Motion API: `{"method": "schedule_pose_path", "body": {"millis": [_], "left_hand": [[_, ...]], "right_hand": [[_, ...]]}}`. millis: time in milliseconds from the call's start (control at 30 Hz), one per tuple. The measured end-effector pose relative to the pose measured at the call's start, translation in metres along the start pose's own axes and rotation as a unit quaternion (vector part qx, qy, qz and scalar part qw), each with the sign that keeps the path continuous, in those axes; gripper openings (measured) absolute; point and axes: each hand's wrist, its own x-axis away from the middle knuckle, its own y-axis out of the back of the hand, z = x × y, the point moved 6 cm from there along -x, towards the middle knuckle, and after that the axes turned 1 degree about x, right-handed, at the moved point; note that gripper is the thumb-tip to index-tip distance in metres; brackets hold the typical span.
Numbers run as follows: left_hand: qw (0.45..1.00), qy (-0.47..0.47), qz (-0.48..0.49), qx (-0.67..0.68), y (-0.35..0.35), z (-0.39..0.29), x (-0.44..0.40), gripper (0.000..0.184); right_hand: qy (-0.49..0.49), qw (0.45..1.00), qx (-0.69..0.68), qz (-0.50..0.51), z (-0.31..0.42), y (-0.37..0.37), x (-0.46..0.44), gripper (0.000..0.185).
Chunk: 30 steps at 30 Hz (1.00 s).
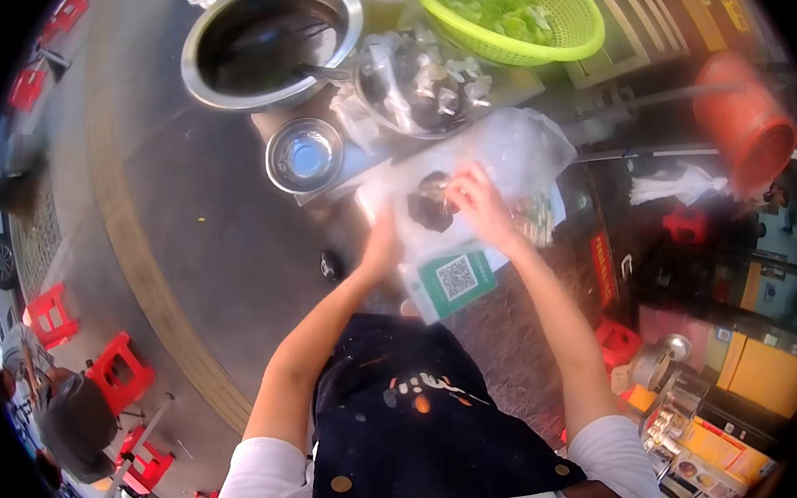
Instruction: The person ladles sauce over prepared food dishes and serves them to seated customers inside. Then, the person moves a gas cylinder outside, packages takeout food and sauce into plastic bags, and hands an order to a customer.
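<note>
In the head view my right hand (478, 198) is at the right edge of a dark round opening (431, 212) in a whitish, plastic-covered surface (412, 241). Its fingers are drawn together over something pale and brownish that I cannot make out. My left hand (382, 239) is at the left side of the same surface, too smeared by motion to show its fingers. A green card with a QR code (456, 280) hangs at the near side. Clear plastic film (529, 145) lies beyond my right hand.
Ahead stand a large steel basin (194, 65) of dark liquid, a small steel bowl (277, 172), a bowl with crumpled white plastic bags (425, 78) and a green colander (578, 44) of chopped greens. Red stools (118, 371) and a seated person (71, 420) are at left; an orange-red bucket (742, 118) is at right.
</note>
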Motion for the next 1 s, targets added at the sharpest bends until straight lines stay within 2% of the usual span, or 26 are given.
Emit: {"method": "schedule_pose_path", "body": {"millis": [33,67,100,167,200,300,433,467,533,567,600,700,800,833,900,933,1000], "left_hand": [[1.0,0.0,0.008,-0.004,-0.002,0.003,-0.003,0.093],[0.997,-0.044,-0.02,-0.062,-0.007,0.014,-0.009,0.1],[0.999,-0.024,-0.013,-0.043,-0.007,0.015,-0.012,0.102],[1.0,-0.005,-0.004,-0.02,-0.006,0.012,-0.016,0.106],[1.0,-0.006,-0.002,-0.016,-0.006,0.012,-0.018,0.108],[1.0,0.0,0.003,-0.021,-0.009,0.008,-0.02,0.112],[0.999,0.03,0.013,-0.009,-0.01,-0.001,-0.018,0.113],[1.0,-0.002,0.0,-0.024,-0.012,0.001,-0.02,0.112],[0.996,-0.063,-0.022,-0.055,-0.013,-0.001,-0.02,0.11],[0.997,-0.05,-0.015,-0.06,-0.013,-0.003,-0.02,0.11],[0.997,-0.036,-0.008,-0.065,-0.015,-0.005,-0.02,0.109],[0.994,-0.046,-0.015,-0.094,-0.017,-0.013,-0.022,0.108],[0.991,-0.044,-0.013,-0.125,-0.022,-0.015,-0.018,0.106],[0.99,-0.04,-0.011,-0.133,-0.024,-0.017,-0.018,0.106],[0.99,0.007,0.009,-0.143,-0.019,-0.025,-0.011,0.109],[0.985,0.022,0.027,-0.168,-0.017,-0.026,-0.008,0.11],[0.976,0.056,0.056,-0.204,-0.014,-0.02,-0.001,0.114]], "right_hand": [[0.008,0.998,0.047,0.043,-0.022,-0.01,0.013,0.009],[-0.032,0.989,0.09,0.117,-0.049,-0.022,0.027,0.011],[-0.145,0.98,0.065,0.121,-0.076,-0.024,0.038,0.015],[-0.362,0.923,0.01,0.126,-0.128,-0.029,0.064,0.023],[-0.299,0.94,0.096,0.136,-0.169,-0.039,0.076,0.041],[-0.093,0.965,0.227,0.092,-0.131,-0.026,0.082,0.05],[-0.045,0.979,0.179,0.084,-0.129,-0.038,0.099,0.049],[-0.098,0.979,0.121,0.131,-0.133,-0.045,0.103,0.046],[-0.017,0.975,0.148,0.166,-0.127,-0.058,0.1,0.044],[0.022,0.969,0.162,0.184,-0.124,-0.064,0.101,0.044],[0.017,0.966,0.202,0.159,-0.124,-0.066,0.101,0.042],[-0.078,0.984,0.152,0.055,-0.128,-0.063,0.084,0.038],[0.095,0.952,0.267,0.117,-0.133,-0.088,0.085,0.035],[-0.012,0.96,0.244,0.135,-0.142,-0.083,0.076,0.035],[-0.222,0.941,0.194,0.167,-0.148,-0.066,0.059,0.036],[-0.262,0.94,0.203,0.079,-0.183,-0.07,0.062,0.039],[-0.205,0.938,0.275,0.047,-0.172,-0.068,0.058,0.04]]}}
